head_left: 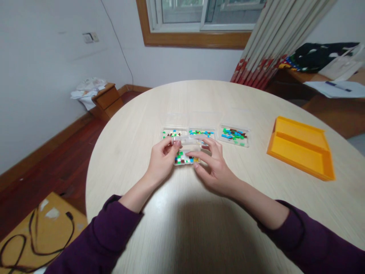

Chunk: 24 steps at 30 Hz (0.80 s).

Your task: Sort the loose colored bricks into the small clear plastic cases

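Note:
A small clear plastic box [186, 163] with its lid raised sits low in the middle of the view. Small green, blue, brown, white and yellow pieces [180, 156] lie in it. My left hand [161, 160] is closed on the box's left side, its thumb near the lid's edge. At the right side, my right hand [213, 163] has its fingers apart. Its index finger reaches over the pieces and its thumb is by the near right corner. Whether its farther fingers touch the lid is hard to make out.
Behind my hands are more clear boxes of pieces: a left box [161, 136], a middle one [190, 130] partly hidden, and a right one [247, 141]. A yellow two-compartment tray [299, 146] lies to the right on the round table [137, 121].

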Motion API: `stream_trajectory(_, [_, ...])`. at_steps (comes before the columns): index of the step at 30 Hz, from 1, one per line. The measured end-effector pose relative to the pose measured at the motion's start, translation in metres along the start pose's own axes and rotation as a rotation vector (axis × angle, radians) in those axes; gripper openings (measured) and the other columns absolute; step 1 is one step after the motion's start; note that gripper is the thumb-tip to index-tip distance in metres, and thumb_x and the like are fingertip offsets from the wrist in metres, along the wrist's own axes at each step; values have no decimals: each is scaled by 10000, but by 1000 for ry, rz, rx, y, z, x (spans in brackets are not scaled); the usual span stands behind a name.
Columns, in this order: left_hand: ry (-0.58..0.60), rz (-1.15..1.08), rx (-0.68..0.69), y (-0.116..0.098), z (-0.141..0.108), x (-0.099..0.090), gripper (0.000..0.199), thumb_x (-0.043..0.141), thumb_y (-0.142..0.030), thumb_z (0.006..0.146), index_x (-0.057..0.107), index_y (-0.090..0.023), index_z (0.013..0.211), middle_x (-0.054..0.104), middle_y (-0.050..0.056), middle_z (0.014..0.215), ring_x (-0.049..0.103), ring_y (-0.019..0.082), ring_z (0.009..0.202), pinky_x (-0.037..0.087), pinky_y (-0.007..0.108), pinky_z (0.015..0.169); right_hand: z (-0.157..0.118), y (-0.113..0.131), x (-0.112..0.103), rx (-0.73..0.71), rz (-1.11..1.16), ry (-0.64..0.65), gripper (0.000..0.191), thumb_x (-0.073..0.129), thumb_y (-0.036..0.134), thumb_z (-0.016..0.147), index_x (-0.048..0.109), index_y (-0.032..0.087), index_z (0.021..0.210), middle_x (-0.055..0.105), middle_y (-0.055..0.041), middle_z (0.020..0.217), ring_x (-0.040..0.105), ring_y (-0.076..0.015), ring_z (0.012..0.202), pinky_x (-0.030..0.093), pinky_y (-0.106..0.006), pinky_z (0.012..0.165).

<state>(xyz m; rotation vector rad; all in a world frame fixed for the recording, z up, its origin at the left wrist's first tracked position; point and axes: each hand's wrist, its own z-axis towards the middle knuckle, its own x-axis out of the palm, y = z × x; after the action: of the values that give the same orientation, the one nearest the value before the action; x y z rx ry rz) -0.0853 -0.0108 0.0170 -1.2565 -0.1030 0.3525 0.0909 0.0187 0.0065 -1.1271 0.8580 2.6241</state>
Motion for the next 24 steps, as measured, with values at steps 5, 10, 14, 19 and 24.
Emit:
stream_trajectory(5, [-5,-29,22,-1,2,-1,432,618,-600,760,602,-176,680,590,14,653,531,132,623,439,244,565,3,0,0,11,-27,-18,336,502,217,869,499,240,1205,418,-126,1340,373,-294,1272,375,-573,1019])
stream_trajectory(10, [2,-40,62,-1,3,-3,417,645,-593,737,640,-176,735,635,34,716,572,150,686,470,263,623,4,1,-2,16,21,-11,351,524,233,864,461,248,1209,483,-120,1272,426,-290,1239,412,-538,982])
stream_trajectory(14, [4,-27,70,0,3,-4,434,658,-606,713,646,-173,734,656,48,735,593,164,707,479,273,641,5,0,-2,35,14,-30,301,520,206,862,472,246,1157,517,-120,1217,464,-281,1203,440,-516,951])
stream_trajectory(19, [21,-17,41,0,3,-3,449,673,-611,693,652,-164,736,663,53,739,601,170,714,482,278,659,5,-4,1,74,47,-66,261,542,173,824,482,244,1067,547,-107,1178,520,-261,1139,478,-492,922])
stream_trajectory(24, [44,-47,-10,1,3,-3,436,680,-596,694,638,-162,690,632,32,675,567,149,650,466,261,600,5,-6,3,112,163,-81,248,545,143,816,464,235,1031,557,-97,1151,573,-211,1028,548,-386,808])
